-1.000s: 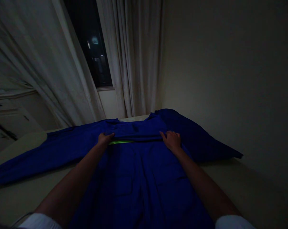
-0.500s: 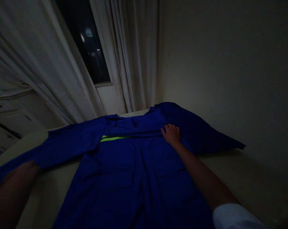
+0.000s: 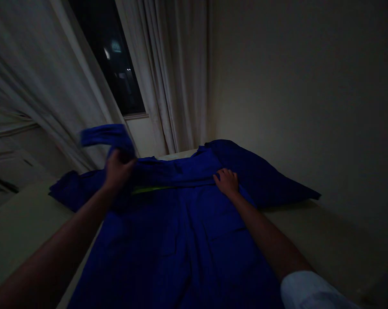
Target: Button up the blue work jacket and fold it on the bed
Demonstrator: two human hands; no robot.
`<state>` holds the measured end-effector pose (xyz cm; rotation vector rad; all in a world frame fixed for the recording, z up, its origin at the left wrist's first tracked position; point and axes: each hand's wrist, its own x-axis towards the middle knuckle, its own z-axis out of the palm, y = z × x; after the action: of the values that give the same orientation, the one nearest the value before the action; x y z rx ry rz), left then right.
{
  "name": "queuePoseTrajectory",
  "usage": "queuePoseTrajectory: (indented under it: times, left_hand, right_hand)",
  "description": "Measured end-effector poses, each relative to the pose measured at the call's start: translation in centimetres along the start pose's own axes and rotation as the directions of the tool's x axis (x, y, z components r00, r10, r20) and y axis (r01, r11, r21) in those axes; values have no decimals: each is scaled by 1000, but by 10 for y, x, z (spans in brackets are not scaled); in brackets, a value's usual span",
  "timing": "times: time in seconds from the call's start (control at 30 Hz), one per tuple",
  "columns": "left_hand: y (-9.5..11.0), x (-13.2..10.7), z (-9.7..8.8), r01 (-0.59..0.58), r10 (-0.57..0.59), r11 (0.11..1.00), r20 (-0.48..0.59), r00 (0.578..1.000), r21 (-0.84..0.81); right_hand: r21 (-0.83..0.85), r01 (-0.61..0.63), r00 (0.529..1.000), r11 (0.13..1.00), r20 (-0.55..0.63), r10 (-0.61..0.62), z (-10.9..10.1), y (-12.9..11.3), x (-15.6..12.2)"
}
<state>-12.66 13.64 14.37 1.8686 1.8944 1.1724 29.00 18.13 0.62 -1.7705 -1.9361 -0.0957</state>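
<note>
A dark blue work shirt (image 3: 181, 231) with a lime-green stripe (image 3: 148, 189) lies spread on a pale flat surface (image 3: 325, 240). My left hand (image 3: 118, 167) is closed around the shirt's left sleeve (image 3: 105, 135), held up above the shirt and folded over toward the middle. My right hand (image 3: 226, 181) rests flat on the shirt near its right shoulder, fingers spread and pressing the cloth down. The right sleeve (image 3: 267, 184) lies stretched out toward the wall.
White curtains (image 3: 168, 77) hang at the back on both sides of a dark window (image 3: 110, 56). A plain wall (image 3: 309, 94) rises close on the right. The room is dim.
My left hand went out to the left sleeve, gripped it, and has now lifted and swung it inward over the shirt. My right hand has stayed pressed on the shirt.
</note>
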Motion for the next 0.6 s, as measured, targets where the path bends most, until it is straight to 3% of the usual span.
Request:
queuePoseTrajectory:
  times: [0.07, 0.1, 0.17, 0.23, 0.3, 0.4, 0.5, 0.6]
  left_hand:
    - [9, -5, 32, -18, 41, 994, 211, 977, -107]
    - [9, -9, 46, 0, 56, 988, 357, 932, -154]
    - [2, -16, 65, 61, 9, 990, 492, 871, -127]
    - [-16, -20, 67, 119, -109, 993, 407, 907, -1]
    - [-37, -23, 58, 180, -202, 976, 209, 957, 121]
    - [-68, -26, 41, 328, -341, 898, -8, 940, 294]
    - [-90, -28, 32, 388, -421, 845, 11, 907, 368]
    - [-101, -28, 23, 398, -428, 834, -7, 904, 383]
  right_hand:
    - [124, -117, 993, 985, 10, 117, 1, 5, 5]
    - [181, -188, 982, 965, 16, 188, 2, 9, 8]
    - [311, -319, 942, 895, 2, 335, 4, 18, 16]
    - [460, -379, 895, 803, -39, 444, 5, 27, 24]
    - [574, -395, 853, 717, -61, 519, 7, 33, 30]
    - [596, -408, 841, 691, -50, 539, 10, 35, 32]
    - [622, -327, 888, 712, -56, 456, 13, 31, 29]
    - [661, -185, 940, 727, -98, 328, 14, 29, 23]
